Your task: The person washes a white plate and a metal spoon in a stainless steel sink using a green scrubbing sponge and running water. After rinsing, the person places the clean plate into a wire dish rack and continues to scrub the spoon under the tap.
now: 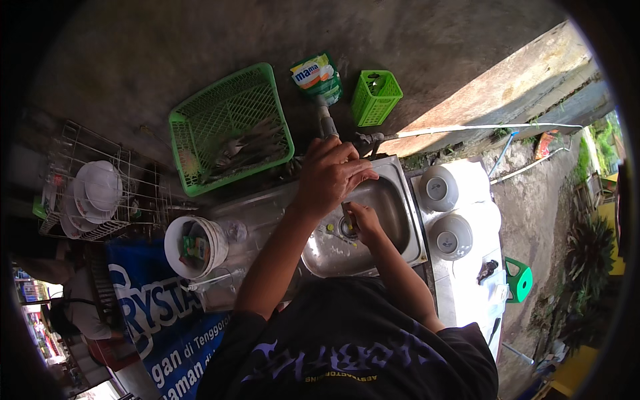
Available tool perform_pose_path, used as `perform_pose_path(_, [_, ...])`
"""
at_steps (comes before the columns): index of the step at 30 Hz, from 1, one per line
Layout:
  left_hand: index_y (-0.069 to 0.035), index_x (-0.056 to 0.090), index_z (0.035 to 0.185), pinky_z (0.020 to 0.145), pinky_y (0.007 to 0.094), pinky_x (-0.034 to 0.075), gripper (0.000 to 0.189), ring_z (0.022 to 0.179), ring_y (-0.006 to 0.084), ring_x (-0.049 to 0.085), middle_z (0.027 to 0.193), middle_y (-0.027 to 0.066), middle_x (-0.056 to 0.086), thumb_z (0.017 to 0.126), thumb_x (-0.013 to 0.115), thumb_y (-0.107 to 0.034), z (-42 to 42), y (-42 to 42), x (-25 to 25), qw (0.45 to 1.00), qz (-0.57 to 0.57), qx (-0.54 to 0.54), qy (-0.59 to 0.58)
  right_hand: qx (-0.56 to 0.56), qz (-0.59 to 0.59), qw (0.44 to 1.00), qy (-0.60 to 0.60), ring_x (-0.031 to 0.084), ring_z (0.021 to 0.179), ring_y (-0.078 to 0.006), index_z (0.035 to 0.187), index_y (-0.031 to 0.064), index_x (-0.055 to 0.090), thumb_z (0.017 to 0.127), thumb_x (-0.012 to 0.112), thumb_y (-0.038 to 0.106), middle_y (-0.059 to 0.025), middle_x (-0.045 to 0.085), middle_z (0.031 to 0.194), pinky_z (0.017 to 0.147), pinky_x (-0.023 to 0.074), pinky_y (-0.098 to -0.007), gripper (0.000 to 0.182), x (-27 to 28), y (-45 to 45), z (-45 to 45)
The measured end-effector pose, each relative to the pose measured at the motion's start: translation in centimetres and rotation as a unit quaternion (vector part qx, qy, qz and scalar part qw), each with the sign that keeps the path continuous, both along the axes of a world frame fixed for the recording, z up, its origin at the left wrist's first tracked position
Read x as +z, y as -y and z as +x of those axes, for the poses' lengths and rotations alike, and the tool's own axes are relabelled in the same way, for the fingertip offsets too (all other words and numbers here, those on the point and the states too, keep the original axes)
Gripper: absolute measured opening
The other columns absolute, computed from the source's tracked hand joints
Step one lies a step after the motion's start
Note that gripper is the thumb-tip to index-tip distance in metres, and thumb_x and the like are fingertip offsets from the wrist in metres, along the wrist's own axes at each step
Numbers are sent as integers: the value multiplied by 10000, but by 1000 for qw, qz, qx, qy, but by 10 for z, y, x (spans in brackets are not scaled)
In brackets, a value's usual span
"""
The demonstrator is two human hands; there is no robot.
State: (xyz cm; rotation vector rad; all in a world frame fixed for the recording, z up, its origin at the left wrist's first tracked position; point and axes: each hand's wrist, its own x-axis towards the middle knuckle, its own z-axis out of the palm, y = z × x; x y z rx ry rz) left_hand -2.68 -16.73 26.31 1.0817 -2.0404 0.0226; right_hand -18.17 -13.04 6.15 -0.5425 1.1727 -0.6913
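My left hand (332, 172) is at the lower end of the faucet (327, 125), above the sink, its fingers bent and partly hiding the spout. Whether it grips the faucet is not plain. Lower down, inside the stainless steel sink (392, 215), my right hand (365, 223) pinches a small, thin, dull-coloured object (347, 211); most of it is covered by the fingers. Close by is the drain (345, 227), with a slim utensil-like thing and small yellow bits (330, 228) on the basin floor.
Behind the sink are a green plastic basket (230, 107) of utensils, a Mama dish soap pouch (317, 75) and a small green holder (375, 100). A white bucket (195, 245) and wire dish rack (100, 200) stand left. Upturned bowls (450, 237) sit right.
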Motion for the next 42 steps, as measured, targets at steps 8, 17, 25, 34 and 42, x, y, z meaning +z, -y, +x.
perform_pose_path(8, [-140, 763, 974, 758, 335, 436, 258, 776, 181, 588, 843, -3, 663, 763, 833, -271, -14, -1, -4, 994, -47, 46, -90, -40, 25, 998, 32, 372, 462, -41, 766, 121, 626, 884, 674, 237, 68, 465, 602, 420, 243, -246, 172, 4, 10, 6])
perform_pose_path(17, [-13, 693, 1151, 729, 269, 539, 343, 817, 110, 654, 981, 86, 730, 1019, 611, -319, -5, -108, -201, 694, 499, 149, -497, -71, 60, 988, 121, 478, 582, -60, 974, 68, 696, 934, 626, 209, 23, 571, 752, 493, 352, -225, 162, -32, 23, 23])
perform_pose_path(25, [-19, 664, 1150, 744, 266, 570, 318, 790, 114, 679, 966, 68, 733, 973, 676, -284, -1, -82, -202, 548, 556, 119, -614, -123, 43, 983, 128, 558, 709, -82, 1087, 73, 689, 973, 601, 169, -2, 639, 886, 575, 437, -227, 174, -55, 18, 30])
perform_pose_path(34, [20, 576, 1238, 660, 248, 575, 369, 665, 92, 634, 905, 82, 717, 917, 706, -107, 4, -119, -228, 495, 663, 79, -557, -12, 64, 996, 57, 507, 614, -43, 1035, 91, 659, 961, 675, 192, 59, 603, 791, 556, 403, -205, 126, -63, -22, 5])
perform_pose_path(42, [-21, 616, 1160, 625, 252, 569, 270, 655, 90, 635, 869, 69, 712, 939, 687, -159, 2, -144, -230, 453, 657, 103, -594, 107, 54, 993, -20, 570, 680, -54, 1138, 42, 690, 1015, 619, 258, 8, 675, 938, 581, 424, -208, 259, -69, -26, -1])
